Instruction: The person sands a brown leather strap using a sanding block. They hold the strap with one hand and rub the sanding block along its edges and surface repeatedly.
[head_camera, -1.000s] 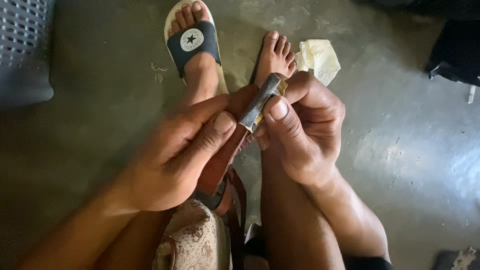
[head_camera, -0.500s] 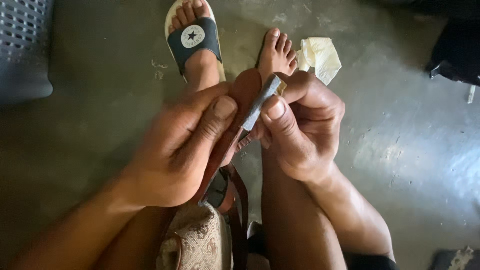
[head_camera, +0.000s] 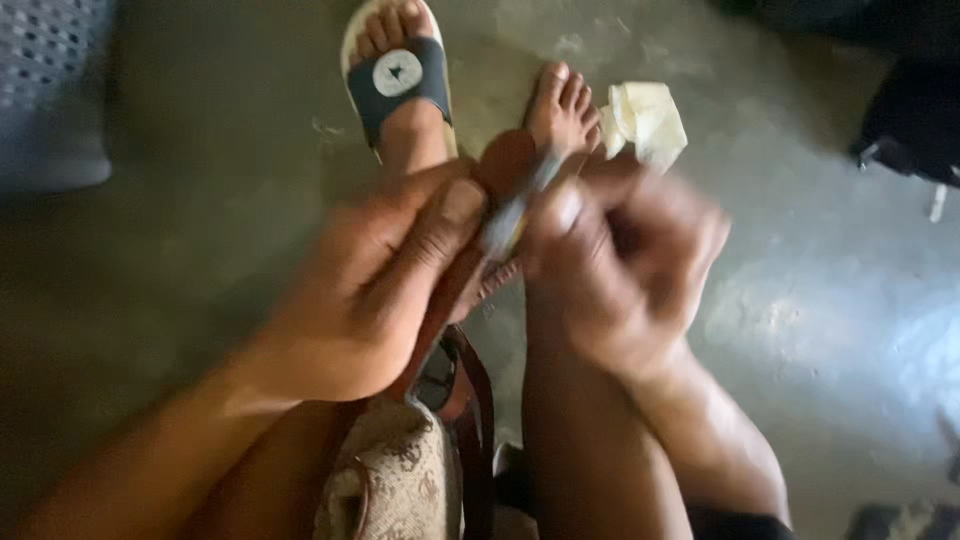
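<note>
Head view: I'm gripping the brown leather strap (head_camera: 500, 165) with my left hand (head_camera: 370, 290), its fingers (head_camera: 440, 225) clenched on it, while my blurred right hand (head_camera: 620, 260) is pinching a thin grey tool (head_camera: 512, 218) against it, above the floor (head_camera: 180, 260).

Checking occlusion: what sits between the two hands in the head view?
A brown leather strap with a small blurred tool against it, pinched between the left hand and right hand. Motion blur hides the tool's kind.
</note>
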